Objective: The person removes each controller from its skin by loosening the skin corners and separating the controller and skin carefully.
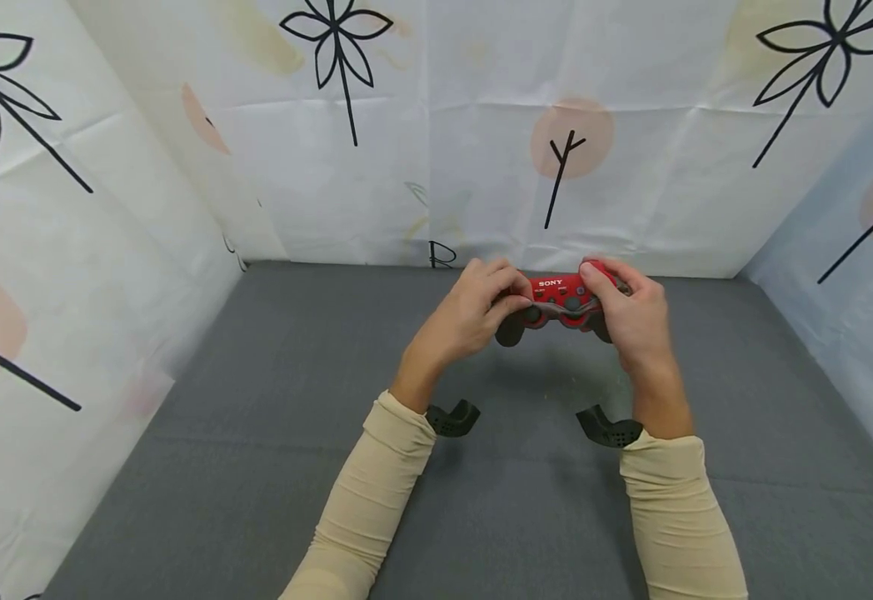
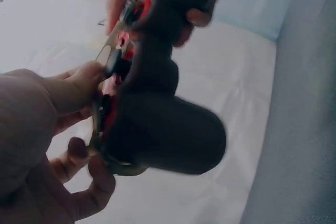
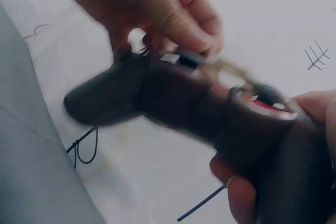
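In the head view, a red and black game controller [image 1: 554,287] marked SONY is held up above the grey table, face toward the camera. My left hand [image 1: 470,310] pinches its left side near the top face, thumb and fingers at the edge. On the right, my right hand [image 1: 635,321] grips the other handle, its thumb on the face. A thin front plate [image 3: 227,72] appears to stand slightly away from the black body [image 3: 181,90] in the right wrist view. The left wrist view shows the dark underside and handle [image 2: 173,135], somewhat blurred; some left fingertips are hidden.
Dark curved wrist mounts [image 1: 453,418] jut inward from both beige sleeves [image 1: 376,483]. A grey cloth-covered table [image 1: 256,483] spreads below the hands. White fabric walls [image 1: 481,183] with printed plants and circles stand behind and on both sides, close beyond the controller.
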A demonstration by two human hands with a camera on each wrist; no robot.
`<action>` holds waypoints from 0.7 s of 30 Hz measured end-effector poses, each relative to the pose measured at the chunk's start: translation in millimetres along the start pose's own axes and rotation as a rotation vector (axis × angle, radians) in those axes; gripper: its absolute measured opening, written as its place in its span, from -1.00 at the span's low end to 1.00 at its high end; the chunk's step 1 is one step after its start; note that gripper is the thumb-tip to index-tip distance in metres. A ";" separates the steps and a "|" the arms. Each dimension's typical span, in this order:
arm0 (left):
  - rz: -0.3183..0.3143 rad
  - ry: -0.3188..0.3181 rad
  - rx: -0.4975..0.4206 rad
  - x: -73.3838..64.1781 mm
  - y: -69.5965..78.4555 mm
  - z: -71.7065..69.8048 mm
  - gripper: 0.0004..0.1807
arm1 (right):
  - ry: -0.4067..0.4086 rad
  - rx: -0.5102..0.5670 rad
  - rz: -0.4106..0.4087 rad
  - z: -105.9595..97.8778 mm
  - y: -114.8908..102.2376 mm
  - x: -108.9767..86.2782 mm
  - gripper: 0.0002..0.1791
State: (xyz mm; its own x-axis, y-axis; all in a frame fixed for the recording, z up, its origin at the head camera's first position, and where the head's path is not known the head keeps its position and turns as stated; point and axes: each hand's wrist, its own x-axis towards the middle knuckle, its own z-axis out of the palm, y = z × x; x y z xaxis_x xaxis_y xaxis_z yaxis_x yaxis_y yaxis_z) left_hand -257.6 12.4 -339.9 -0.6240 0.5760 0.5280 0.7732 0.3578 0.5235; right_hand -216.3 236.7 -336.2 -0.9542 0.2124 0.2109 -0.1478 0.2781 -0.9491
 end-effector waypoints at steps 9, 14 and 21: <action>-0.109 -0.031 -0.108 -2.2 4.3 -6.9 -0.86 | 0.032 0.024 -0.014 11.4 -2.1 -3.8 -0.43; -0.052 -0.071 0.007 0.5 5.0 -5.5 -0.83 | 0.098 0.025 -0.005 12.7 -1.6 -3.0 -0.46; -0.028 -0.094 0.101 0.7 3.9 -3.5 -0.81 | 0.135 0.010 0.003 13.9 -1.1 -1.9 -0.47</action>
State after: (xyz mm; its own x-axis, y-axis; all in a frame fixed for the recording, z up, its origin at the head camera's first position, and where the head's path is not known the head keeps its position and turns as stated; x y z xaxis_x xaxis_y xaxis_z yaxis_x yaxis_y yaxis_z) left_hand -255.4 11.6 -335.1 -0.6358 0.6295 0.4466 0.7661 0.4439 0.4648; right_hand -217.9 222.9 -338.8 -0.9110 0.3374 0.2370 -0.1484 0.2680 -0.9519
